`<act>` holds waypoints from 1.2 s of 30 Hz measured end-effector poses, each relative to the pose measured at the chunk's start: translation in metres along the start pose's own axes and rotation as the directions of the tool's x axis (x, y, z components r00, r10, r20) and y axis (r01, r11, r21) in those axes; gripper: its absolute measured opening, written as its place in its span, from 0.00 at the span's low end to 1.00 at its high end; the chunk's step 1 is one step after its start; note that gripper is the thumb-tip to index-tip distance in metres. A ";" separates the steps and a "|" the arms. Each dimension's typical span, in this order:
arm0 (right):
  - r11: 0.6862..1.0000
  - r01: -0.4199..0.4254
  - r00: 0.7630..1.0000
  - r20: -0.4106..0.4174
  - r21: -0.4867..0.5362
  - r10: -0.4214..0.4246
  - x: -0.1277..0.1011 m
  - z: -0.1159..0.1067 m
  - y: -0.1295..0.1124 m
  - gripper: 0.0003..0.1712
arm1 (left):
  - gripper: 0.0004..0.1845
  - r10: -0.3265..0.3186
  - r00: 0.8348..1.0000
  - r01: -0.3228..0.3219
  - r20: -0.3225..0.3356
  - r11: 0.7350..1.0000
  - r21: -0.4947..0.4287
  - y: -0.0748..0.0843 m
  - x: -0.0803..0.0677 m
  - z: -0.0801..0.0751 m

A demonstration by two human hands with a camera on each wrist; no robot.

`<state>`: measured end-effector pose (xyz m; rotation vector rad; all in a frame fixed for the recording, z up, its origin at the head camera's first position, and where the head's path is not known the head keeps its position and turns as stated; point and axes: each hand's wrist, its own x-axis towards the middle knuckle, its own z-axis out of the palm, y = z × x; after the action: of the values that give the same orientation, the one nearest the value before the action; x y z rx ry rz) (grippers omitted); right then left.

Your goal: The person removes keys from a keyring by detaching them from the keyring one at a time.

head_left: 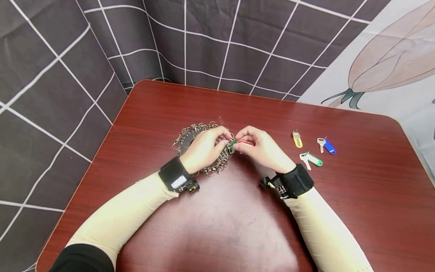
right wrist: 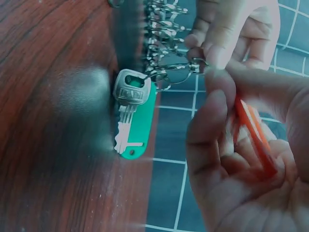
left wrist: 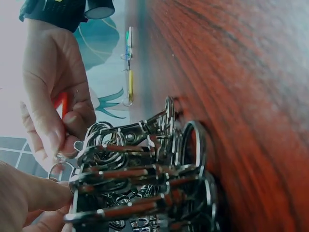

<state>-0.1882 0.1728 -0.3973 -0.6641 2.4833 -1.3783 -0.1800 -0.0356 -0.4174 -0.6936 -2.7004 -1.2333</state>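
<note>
Pinching one key ring point(right wrist: 179, 72) between both hands above the ring pile point(head_left: 200, 148).
Left hand point(head_left: 205, 148) grips the ring at the pile's right edge; right hand point(head_left: 261, 148) pinches the same ring, a red tag point(head_left: 245, 142) curled in its fingers. A key with green tag point(right wrist: 133, 118) hangs from the ring. Further right on the bench point(head_left: 357, 196) lie yellow point(head_left: 297, 139), blue point(head_left: 327, 146) and green point(head_left: 310, 159) tagged keys.

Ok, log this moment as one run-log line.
left hand: pinches key ring | right hand: holds red tag | green-tagged key: hangs from ring | table: three tagged keys
</note>
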 end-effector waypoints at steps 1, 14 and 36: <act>1.000 0.008 1.000 -0.011 -0.021 -0.008 0.000 0.001 0.000 0.08 | 0.05 -0.003 1.000 0.003 0.001 1.000 -0.002 0.001 0.000 0.000; 0.995 0.052 0.996 -0.063 -0.091 -0.058 0.003 0.008 0.004 0.04 | 0.06 -0.057 0.992 0.052 0.109 0.997 0.052 0.001 0.000 -0.003; 0.995 -0.070 0.997 -0.011 0.072 0.071 0.004 0.010 0.003 0.12 | 0.02 -0.081 0.996 0.081 0.040 0.997 -0.001 0.001 -0.001 -0.004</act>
<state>-0.1883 0.1647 -0.4049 -0.5492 2.4295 -1.4428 -0.1788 -0.0384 -0.4146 -0.6213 -2.7854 -1.2545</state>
